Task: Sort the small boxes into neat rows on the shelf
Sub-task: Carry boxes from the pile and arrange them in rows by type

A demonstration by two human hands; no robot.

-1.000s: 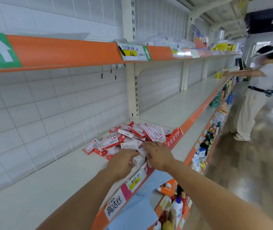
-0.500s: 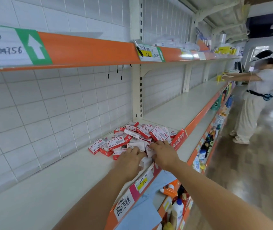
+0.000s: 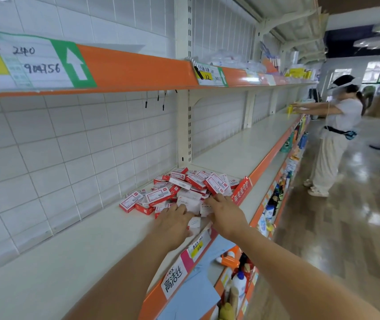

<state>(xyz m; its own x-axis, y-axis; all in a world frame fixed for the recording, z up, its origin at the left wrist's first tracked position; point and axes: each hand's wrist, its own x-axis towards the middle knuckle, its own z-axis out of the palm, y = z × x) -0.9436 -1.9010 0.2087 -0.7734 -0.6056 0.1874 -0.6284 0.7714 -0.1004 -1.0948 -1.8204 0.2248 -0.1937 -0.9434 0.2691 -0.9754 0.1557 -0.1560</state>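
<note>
Ideally, both hands, left hand (image 3: 173, 219) and right hand (image 3: 225, 212), fingers spread loosely on the small boxes (image 3: 179, 188), should lift 1 box clear before lining it up on the shelf (image 3: 68, 262).

In front of me runs a long cream shelf (image 3: 68, 257) with an orange front edge carrying price labels (image 3: 196, 247), backed by a white tiled panel. On it lies a loose heap of small red-and-white boxes (image 3: 179, 188), tumbled at all angles near the front edge. The pile sits just before the upright post (image 3: 184, 125).
</note>
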